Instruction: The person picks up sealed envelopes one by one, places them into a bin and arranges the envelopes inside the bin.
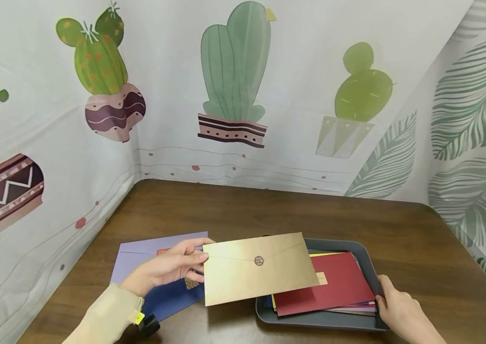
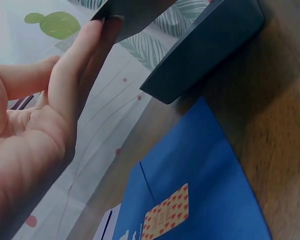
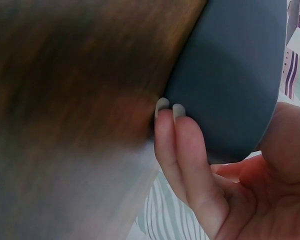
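My left hand point(image 1: 174, 263) pinches the left edge of a gold envelope point(image 1: 234, 279) with a round dark seal on its flap. The envelope is held tilted above the table and overlaps the left part of a dark grey tray point(image 1: 311, 321) in the head view. In the tray lies a red envelope point(image 1: 337, 284) on top of several others. At the tray's right end my right hand point(image 1: 404, 310) grips the wall, thumb at the rim and fingers point(image 3: 190, 145) against the outer side. Below the left hand lies a blue envelope point(image 2: 205, 165) with a heart-patterned sticker.
A lavender envelope point(image 1: 139, 248) lies partly under the blue one at the table's left. The brown wooden table point(image 1: 243, 205) has a cactus-print cloth point(image 1: 169, 95) behind it and on its left. A black band end point(image 1: 150, 326) hangs at the left wrist.
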`<state>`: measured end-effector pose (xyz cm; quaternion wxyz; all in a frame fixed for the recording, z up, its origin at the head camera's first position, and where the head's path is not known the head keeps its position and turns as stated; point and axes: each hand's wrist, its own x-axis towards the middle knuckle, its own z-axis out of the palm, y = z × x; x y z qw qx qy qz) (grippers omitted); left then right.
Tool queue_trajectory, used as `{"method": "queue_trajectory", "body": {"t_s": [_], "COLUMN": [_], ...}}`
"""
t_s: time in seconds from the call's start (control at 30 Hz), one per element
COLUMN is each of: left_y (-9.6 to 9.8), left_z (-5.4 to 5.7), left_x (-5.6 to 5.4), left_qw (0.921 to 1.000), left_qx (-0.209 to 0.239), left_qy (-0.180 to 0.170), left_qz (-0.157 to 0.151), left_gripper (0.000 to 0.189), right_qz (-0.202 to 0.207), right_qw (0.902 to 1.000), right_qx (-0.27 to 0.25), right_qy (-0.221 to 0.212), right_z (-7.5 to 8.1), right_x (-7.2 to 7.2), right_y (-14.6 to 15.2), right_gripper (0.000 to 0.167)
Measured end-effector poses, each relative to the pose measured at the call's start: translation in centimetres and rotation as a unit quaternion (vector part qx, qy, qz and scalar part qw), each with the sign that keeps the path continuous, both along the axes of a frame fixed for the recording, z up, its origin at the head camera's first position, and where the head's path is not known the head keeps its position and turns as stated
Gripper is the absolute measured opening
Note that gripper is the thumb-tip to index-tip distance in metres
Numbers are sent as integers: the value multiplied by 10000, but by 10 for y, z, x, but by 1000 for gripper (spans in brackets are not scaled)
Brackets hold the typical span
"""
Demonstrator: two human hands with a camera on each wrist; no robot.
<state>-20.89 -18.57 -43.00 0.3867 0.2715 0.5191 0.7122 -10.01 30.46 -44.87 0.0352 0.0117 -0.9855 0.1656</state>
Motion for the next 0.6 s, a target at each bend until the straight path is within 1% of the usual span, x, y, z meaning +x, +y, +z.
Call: {"method": "queue_trajectory", "body": {"t_s": [0.23,0.6], "left_y": [9,26], "left_z": [-2,1], "left_x": [0,-2], "left_qw": [9999,9996], "left_qx": [70,20], "left_qy": [-10,-151], "left_qz": [-140,-231], "left_gripper": [34,36], "right_qz": [-16,-3], "right_qw": [10000,10000], "right_qx": [-10,11], "right_qy": [-46,36], "right_z": [0,0], "right_x": [-1,-1], "right_y": [0,0], "right_gripper": [34,33]}}
